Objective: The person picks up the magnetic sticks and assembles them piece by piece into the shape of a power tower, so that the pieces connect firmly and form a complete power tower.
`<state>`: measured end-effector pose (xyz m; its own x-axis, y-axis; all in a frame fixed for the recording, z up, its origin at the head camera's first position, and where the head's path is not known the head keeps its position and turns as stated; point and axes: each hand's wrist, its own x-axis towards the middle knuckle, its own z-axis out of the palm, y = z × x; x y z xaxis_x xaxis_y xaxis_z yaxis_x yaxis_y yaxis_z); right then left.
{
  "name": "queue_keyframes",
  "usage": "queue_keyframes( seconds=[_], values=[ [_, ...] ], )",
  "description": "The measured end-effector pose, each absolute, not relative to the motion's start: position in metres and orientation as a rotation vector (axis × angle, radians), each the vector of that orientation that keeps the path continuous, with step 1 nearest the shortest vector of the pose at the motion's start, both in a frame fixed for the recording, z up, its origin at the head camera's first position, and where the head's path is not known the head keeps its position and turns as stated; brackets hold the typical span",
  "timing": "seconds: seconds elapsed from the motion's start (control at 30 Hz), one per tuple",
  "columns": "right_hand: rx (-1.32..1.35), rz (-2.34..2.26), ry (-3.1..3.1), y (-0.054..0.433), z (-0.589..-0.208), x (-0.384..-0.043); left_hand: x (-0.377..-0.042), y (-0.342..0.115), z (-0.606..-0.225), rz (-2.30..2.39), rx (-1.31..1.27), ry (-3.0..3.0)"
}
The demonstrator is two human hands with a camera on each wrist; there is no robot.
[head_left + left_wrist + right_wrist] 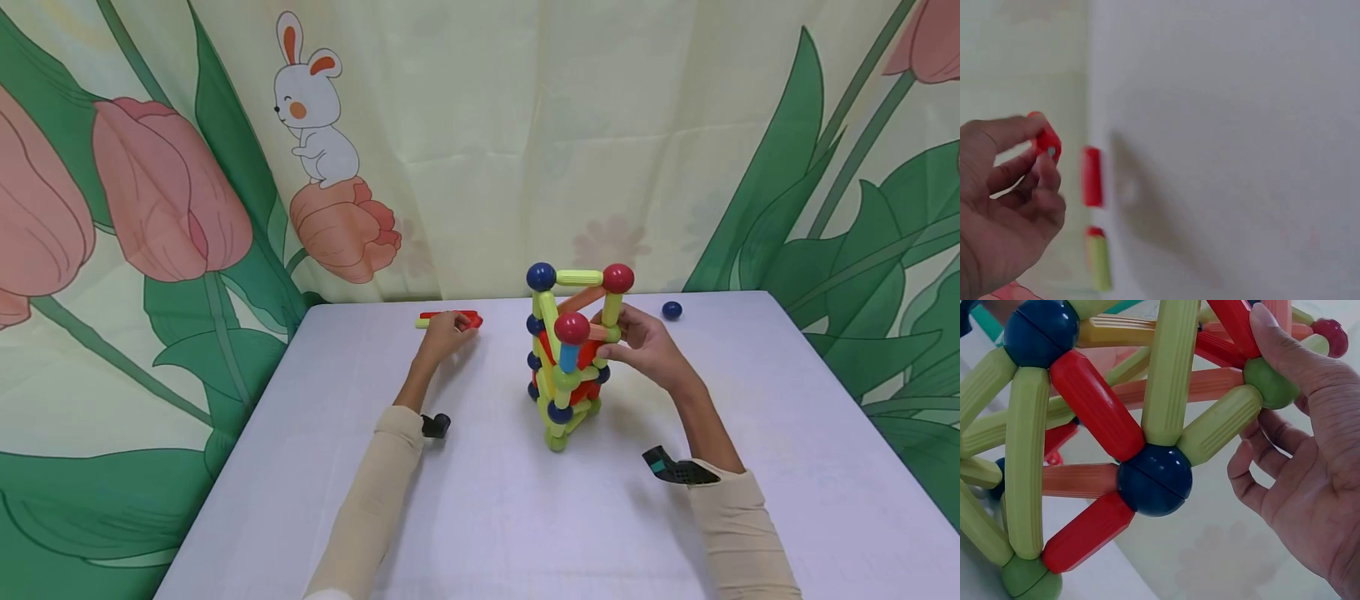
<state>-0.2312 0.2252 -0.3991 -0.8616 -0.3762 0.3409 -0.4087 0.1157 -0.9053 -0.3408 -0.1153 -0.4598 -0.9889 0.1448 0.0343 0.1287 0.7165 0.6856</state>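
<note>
A tall tower of magnetic rods and balls [567,379] stands on the table, right of centre. My right hand [647,344] grips its far right side, thumb and fingers about a green ball [1270,383] partway up. Blue balls [1154,480], red rods [1097,405] and yellow-green rods [1169,372] show close up in the right wrist view. At the table's far edge, my left hand [447,333] pinches a short red magnetic rod [1046,136] between thumb and fingers. Beside that hand lie another red rod [1092,177] and a yellow-green rod [1100,262].
A loose dark blue ball [672,311] sits near the far edge, to the right of the tower. Behind the white table [480,517] hangs a curtain [480,150] printed with tulips and a rabbit.
</note>
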Motion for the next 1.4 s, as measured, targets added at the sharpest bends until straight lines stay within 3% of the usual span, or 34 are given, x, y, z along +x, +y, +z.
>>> queue_keyframes(
  seconds=[0.2, 0.5, 0.83, 1.4],
  values=[
    [0.775, 1.852, -2.336, 0.224, -0.400, -0.230, -0.309, -0.096, -0.392, 1.946, 0.237, 2.182],
    [0.770, 1.829, -2.324, 0.224, -0.401, -0.232, -0.243, -0.070, -0.325, 2.258, 0.455, 1.696],
    [0.743, 1.851, -2.332, 0.224, -0.402, -0.230, -0.211, -0.043, -0.317, 2.227, 0.436, 1.628],
    [0.754, 1.865, -2.333, 0.222, -0.401, -0.229, -0.206, -0.027, -0.322, 2.267, 0.300, 1.524]
  ],
)
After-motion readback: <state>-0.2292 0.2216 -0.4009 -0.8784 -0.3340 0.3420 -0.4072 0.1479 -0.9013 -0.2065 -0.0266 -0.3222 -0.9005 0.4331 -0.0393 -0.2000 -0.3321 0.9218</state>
